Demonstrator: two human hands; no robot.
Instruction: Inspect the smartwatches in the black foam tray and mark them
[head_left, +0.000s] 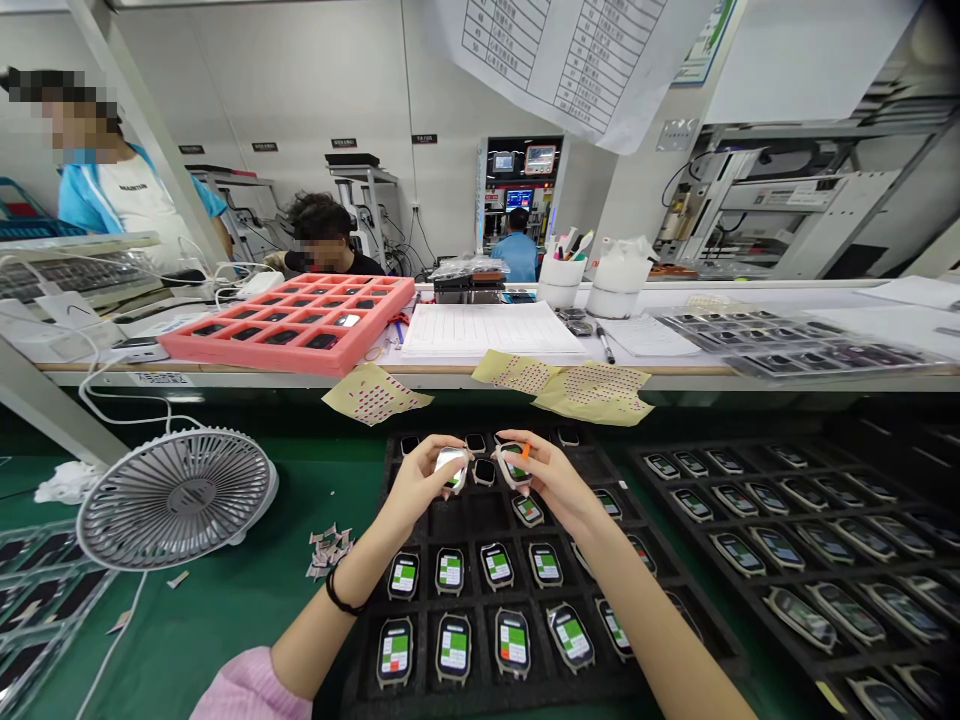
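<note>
My left hand [420, 487] holds a smartwatch body [453, 468] without a strap, thumb and fingers pinching its edges; glare whitens much of its screen. In my right hand [559, 478] is another smartwatch body [512, 463], its lit screen partly green, with an orange patch beside the thumb. Both are raised over the far part of a black foam tray [367, 640]. Strapless watches fill many of its compartments, and the near rows, such as this watch [512, 640], show green and white screens, a few with a red block. My right forearm covers some compartments.
A second black tray of watches [772, 500] lies to the right. At left stand a grey fan [187, 495] and small paper scraps [328, 550]. Above, a shelf carries a pink foam tray [352, 330], papers [487, 330] and plastic trays [810, 345]. Co-workers are beyond.
</note>
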